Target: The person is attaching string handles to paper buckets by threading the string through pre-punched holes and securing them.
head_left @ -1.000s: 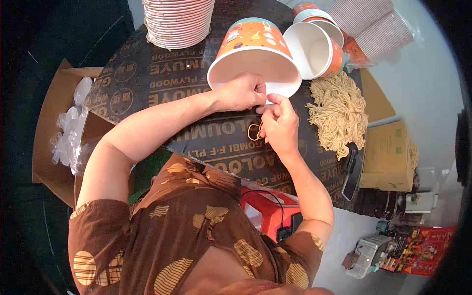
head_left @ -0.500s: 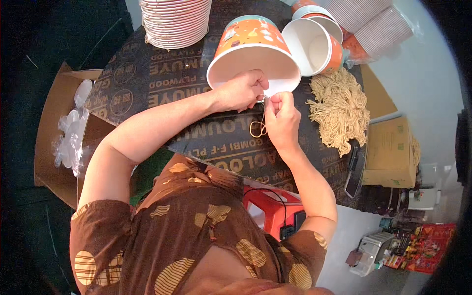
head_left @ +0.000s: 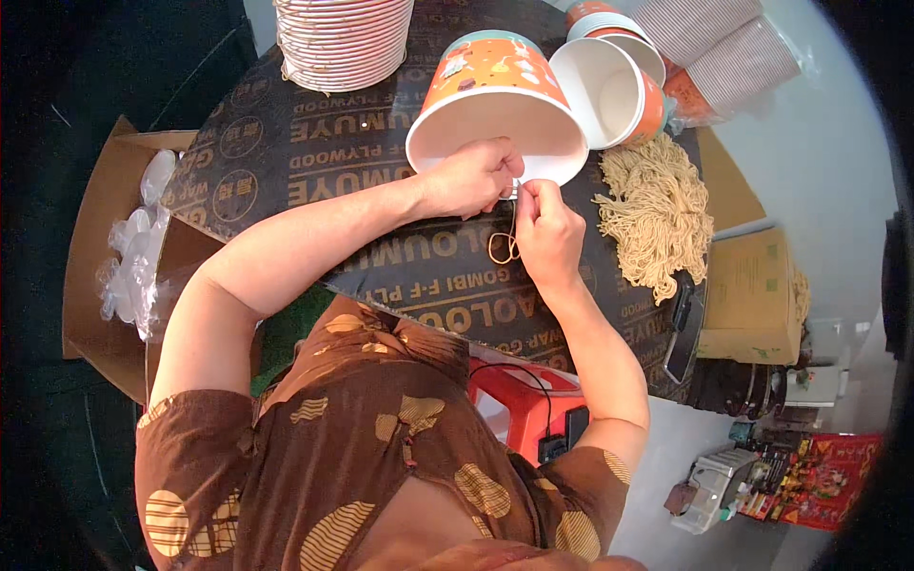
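Note:
A large paper bucket, orange with cartoon prints and white inside, lies on its side on the table with its mouth toward me. At its lower rim my left hand is closed, fingertips pinched together; what sits between them is too small to make out. Close beside it, my right hand pinches a thin beige string between thumb and forefinger. The string's lower part hangs in a small loop over the table. A bit of something pale shows between the two hands, at the rim.
Loose beige strings lie heaped to the right, near a dark phone at the table edge. More paper buckets lie behind, beside bagged stacks. A tall bucket stack stands far left. Cardboard boxes flank the table.
Both hands stay at the bucket's rim with small finger movements. The string now hangs straighter from my right hand, its loop slightly changed. The view has shifted a little.

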The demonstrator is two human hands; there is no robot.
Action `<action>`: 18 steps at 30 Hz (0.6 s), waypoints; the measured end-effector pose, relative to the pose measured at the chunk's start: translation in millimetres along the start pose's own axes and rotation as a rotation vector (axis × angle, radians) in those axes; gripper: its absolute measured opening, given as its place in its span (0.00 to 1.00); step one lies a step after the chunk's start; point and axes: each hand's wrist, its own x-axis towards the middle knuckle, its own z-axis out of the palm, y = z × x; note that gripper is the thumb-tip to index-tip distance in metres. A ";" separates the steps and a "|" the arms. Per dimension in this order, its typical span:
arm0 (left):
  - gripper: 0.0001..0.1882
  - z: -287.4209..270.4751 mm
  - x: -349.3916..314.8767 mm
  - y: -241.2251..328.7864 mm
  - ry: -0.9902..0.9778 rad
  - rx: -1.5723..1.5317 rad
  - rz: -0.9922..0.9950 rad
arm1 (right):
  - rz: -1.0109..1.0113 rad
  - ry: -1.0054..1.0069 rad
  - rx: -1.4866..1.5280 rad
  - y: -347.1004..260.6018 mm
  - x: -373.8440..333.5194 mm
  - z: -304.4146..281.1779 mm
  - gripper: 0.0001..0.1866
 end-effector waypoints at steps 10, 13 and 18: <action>0.05 -0.1 -0.5 -9.1 0.231 0.374 0.281 | -0.014 -0.020 -0.010 3.1 -1.7 1.2 0.06; 0.03 -1.3 1.9 -12.1 0.202 0.425 0.296 | -0.015 -0.019 0.013 3.6 -1.4 1.1 0.05; 0.04 -3.6 1.4 -15.2 0.113 0.423 0.311 | -0.015 -0.006 0.001 2.4 -1.1 1.4 0.06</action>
